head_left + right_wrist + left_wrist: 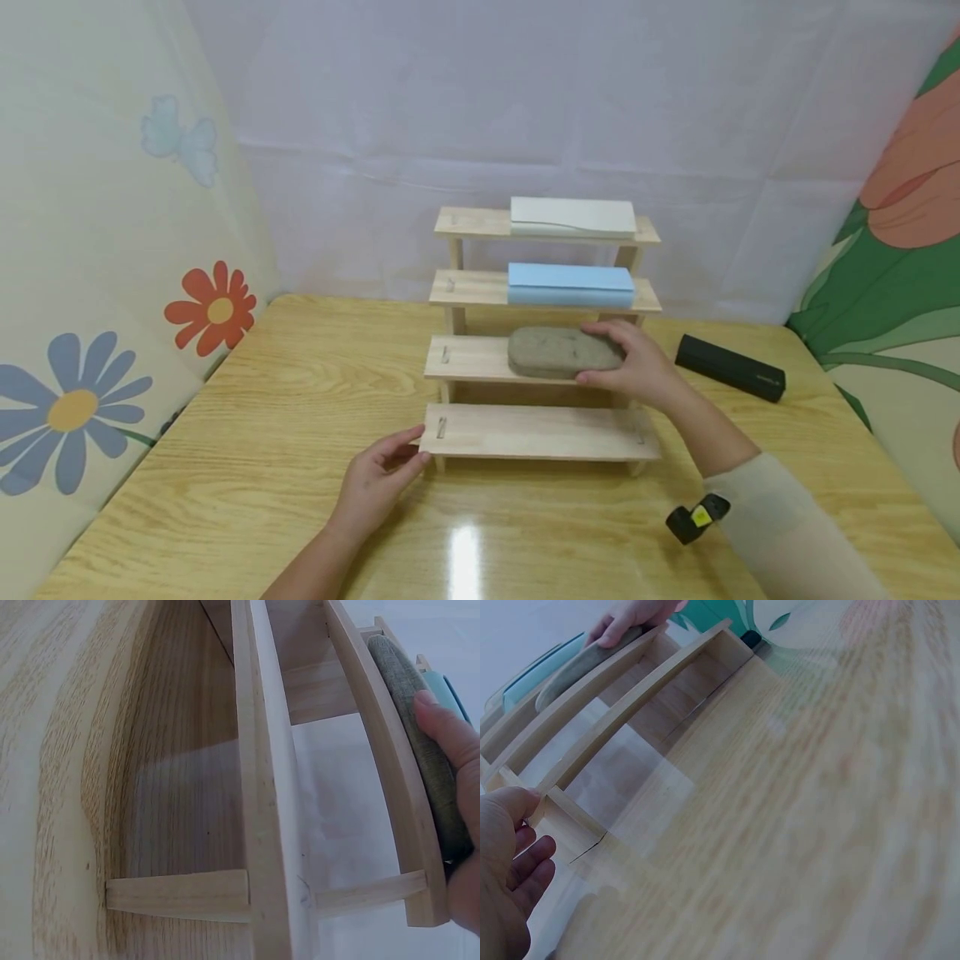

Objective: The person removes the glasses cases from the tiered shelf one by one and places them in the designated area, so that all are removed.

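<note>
A wooden tiered rack [517, 432] with stepped shelves stands on the table. My right hand [633, 362] grips the right end of a grey-brown, rounded glasses case [551, 352], which lies lengthwise on the second shelf from the bottom. In the right wrist view the thumb presses on the front of this glasses case [409, 727]. My left hand [375, 483] pinches the left end of the lowest shelf, its thumb at the board's edge in the left wrist view. Above sit a light blue case [570, 285] and, on the top shelf, a white case [572, 217].
A long black case [730, 367] lies on the table right of the rack. Behind the rack hangs a pale cloth [525, 100], with flower-patterned panels [75, 250] at both sides. A black strap device [697, 518] hangs from the right sleeve.
</note>
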`<state>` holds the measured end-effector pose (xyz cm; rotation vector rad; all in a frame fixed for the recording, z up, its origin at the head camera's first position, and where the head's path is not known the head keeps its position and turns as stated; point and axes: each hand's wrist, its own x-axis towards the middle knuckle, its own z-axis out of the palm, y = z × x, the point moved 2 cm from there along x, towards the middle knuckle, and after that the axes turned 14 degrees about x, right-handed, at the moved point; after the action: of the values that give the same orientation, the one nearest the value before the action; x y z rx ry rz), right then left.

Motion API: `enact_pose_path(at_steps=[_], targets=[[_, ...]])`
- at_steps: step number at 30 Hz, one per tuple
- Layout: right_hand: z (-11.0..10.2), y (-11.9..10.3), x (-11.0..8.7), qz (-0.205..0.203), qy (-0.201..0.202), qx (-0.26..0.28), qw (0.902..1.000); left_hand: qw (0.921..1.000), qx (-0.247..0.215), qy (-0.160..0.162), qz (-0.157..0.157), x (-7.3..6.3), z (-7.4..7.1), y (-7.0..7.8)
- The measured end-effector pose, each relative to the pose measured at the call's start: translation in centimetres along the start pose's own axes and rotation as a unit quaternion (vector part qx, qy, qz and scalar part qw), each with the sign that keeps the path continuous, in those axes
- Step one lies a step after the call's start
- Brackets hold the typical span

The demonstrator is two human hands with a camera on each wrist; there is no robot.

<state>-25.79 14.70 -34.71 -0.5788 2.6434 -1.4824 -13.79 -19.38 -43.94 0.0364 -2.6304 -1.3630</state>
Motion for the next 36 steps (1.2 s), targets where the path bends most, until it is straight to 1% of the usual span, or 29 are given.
enact_pose_path(at_steps=[6, 15, 22, 27, 34, 36], targets=[[-0.2, 0.1, -0.3, 0.002, -0.001, 0.008, 1.0, 0.9999, 0.002, -0.004, -0.01, 0.1, 0.0, 0.0], [-1.3, 0.2, -1.1, 0.005, 0.006, 0.014, 0.9999, 0.9998, -0.007, -0.011, -0.016, 0.2, -0.1, 0.0], [-2.2, 0.5, -2.1, 0.01, 0.019, 0.004, 0.9998, 0.9998, -0.006, -0.012, -0.017, 0.2, -0.1, 0.0], [-2.9, 0.7, -2.8, 0.025, 0.03, 0.002, 0.9992, 0.9997, -0.006, -0.013, -0.018, 0.2, -0.1, 0.0], [-3.9, 0.9, -4.0, 0.015, 0.045, -0.016, 0.9987, 0.9995, -0.01, -0.019, -0.023, 0.1, 0.0, 0.0], [-4.2, 1.1, -4.5, 0.02, 0.048, -0.015, 0.9985, 0.9995, -0.011, -0.018, -0.023, 0.1, 0.0, 0.0]])
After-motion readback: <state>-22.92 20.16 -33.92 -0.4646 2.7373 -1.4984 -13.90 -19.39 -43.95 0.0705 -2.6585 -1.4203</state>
